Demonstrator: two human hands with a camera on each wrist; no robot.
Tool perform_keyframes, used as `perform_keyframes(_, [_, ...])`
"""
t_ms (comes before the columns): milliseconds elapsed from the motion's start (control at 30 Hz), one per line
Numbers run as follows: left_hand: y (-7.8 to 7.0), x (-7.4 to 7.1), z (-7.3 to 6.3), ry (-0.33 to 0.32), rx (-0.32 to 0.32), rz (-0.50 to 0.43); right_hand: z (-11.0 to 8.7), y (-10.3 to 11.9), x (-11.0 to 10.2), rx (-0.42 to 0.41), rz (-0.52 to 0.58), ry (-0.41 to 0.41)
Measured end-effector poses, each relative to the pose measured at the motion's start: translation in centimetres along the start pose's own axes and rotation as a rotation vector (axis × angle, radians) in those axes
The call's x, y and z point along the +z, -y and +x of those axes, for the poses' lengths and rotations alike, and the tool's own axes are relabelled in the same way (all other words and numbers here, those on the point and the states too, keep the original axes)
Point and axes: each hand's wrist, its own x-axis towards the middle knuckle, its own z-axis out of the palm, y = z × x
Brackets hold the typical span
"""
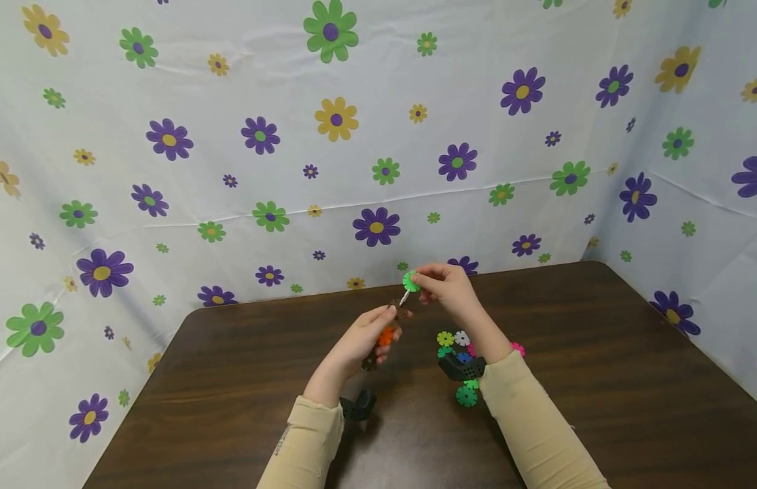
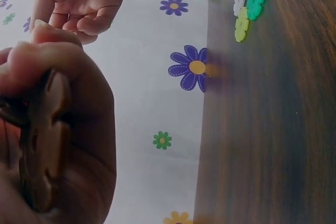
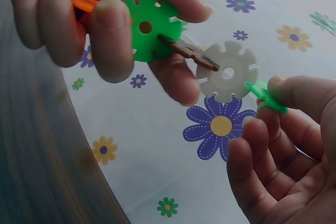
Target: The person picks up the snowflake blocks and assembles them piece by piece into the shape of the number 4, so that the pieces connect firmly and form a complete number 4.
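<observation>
Above the table, my left hand (image 1: 361, 334) grips a chain of notched plastic discs. An orange disc (image 1: 386, 336) and a brown disc (image 2: 41, 156) show among its fingers. In the right wrist view, a green disc (image 3: 160, 14) in the chain joins a thin brown disc (image 3: 188, 52), seen edge-on, with a white disc (image 3: 242, 62) slotted at the far end. My right hand (image 1: 450, 288) pinches a bright green disc (image 3: 270, 98) between thumb and fingers. Its edge meets a notch of the white disc; how deep it sits cannot be told.
Loose discs lie on the brown table (image 1: 244, 387) beneath my right forearm, among them a yellow-green disc (image 1: 444, 338), a white one and a dark green disc (image 1: 467, 396). The forearm hides part of them. A flower-patterned cloth (image 1: 232, 183) hangs behind the table.
</observation>
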Motion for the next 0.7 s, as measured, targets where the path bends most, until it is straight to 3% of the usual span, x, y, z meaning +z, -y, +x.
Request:
perform_keyframes(367, [-0.06,-0.18,-0.09,-0.015,0.013,0.007,0.00,-0.12,0.14,0.050,0.017,0.037])
perform_keyframes(700, [-0.18,-0.18,-0.30,-0.004,0.035,0.016,-0.07,-0.36,-0.35,0.019,0.021,0.093])
